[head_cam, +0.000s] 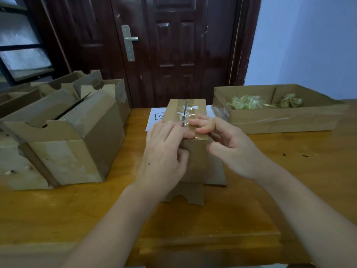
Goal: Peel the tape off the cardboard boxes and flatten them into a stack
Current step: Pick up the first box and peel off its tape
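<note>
Cardboard box upright on the wooden surface, caught between both hands. Left hand curled round its near left edge, fingertips pressing the clear tape along the top seam. Right hand curled at the near right corner, fingertips pinching the tape end. Left of the left hand, more taped boxes; beyond the right hand, a shallow tray with crumpled tape.

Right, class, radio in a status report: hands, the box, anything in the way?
Both hands, left hand and right hand, grip the box. Tape still on. Nothing blocking.
</note>
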`<state>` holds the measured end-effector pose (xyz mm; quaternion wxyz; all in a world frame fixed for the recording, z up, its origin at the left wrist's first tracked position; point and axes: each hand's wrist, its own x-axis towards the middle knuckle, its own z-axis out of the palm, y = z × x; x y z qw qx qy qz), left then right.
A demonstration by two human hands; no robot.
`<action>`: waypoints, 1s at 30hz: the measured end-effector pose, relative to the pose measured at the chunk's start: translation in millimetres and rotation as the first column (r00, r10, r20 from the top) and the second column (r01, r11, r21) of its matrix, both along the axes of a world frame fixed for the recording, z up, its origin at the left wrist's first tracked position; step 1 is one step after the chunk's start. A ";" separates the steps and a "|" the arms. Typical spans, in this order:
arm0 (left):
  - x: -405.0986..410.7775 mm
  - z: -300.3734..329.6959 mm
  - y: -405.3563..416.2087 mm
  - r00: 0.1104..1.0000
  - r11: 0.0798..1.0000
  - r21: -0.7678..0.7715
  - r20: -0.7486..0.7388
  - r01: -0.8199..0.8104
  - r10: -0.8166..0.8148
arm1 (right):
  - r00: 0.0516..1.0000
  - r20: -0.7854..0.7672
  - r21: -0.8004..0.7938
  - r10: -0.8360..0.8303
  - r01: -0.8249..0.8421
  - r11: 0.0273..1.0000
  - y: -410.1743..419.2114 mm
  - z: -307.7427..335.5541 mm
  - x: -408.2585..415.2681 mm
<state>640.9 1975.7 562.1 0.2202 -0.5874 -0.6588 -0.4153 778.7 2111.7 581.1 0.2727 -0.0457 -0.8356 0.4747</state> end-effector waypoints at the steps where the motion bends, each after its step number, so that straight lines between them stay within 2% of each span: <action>1: -2.0 1.1 -1.7 1.000 1.000 0.000 0.003 0.015 -0.015 | 1.000 0.013 0.003 -0.005 0.005 1.000 -0.7 1.7 0.8; 5: -11.1 1.7 -18.5 0.987 0.988 -0.070 0.085 0.139 -0.133 | 0.997 0.063 0.108 -0.046 0.039 0.993 -2.4 7.2 4.1; 7: -13.7 1.4 -25.2 0.986 0.985 -0.090 0.093 0.147 -0.139 | 0.992 0.015 0.286 -0.129 0.119 0.951 -5.3 9.4 3.6; 10: -17.7 3.4 -29.5 0.980 0.986 -0.112 0.165 0.127 -0.108 | 0.982 -0.127 0.656 -0.141 0.189 0.730 -14.1 14.2 -3.4; 12: -20.0 4.5 -30.8 0.979 0.982 -0.136 0.178 0.128 -0.103 | 0.986 -0.145 0.793 -0.087 0.168 0.586 -18.8 14.7 -11.7; 14: -22.4 5.8 -31.6 0.976 0.977 -0.161 0.191 0.141 -0.109 | 0.984 -0.157 0.836 -0.080 0.176 0.520 -22.3 13.7 -18.2; 18: -30.7 7.7 -32.2 0.968 0.974 -0.187 0.240 0.124 -0.077 | 0.978 -0.173 0.862 -0.114 0.206 0.463 -23.7 12.7 -24.9; 21: -35.5 0.4 -28.6 0.975 0.974 -0.207 0.218 0.092 -0.046 | 0.969 -0.213 0.843 -0.123 0.246 0.479 -27.2 9.9 -28.8; 22: -35.5 -2.3 -26.5 0.975 0.975 -0.207 0.220 0.082 -0.035 | 0.963 -0.233 0.803 -0.139 0.270 0.531 -30.0 9.0 -30.1; 24: -36.0 -6.0 -23.1 0.973 0.978 -0.200 0.230 0.062 -0.014 | 0.944 -0.241 0.631 -0.224 0.327 0.703 -35.5 11.3 -32.6; 25: -36.7 -6.7 -22.3 0.970 0.979 -0.195 0.241 0.059 -0.011 | 0.941 -0.228 0.569 -0.252 0.339 0.749 -36.2 14.2 -33.4; 27: -39.0 -5.9 -23.0 0.963 0.983 -0.172 0.268 0.067 -0.018 | 0.958 -0.165 0.582 -0.236 0.287 0.760 -34.9 22.2 -31.9; 30: -43.0 -2.9 -25.9 0.952 0.986 -0.145 0.304 0.082 -0.035 | 0.989 -0.011 0.583 -0.144 0.123 0.803 -31.0 38.6 -21.6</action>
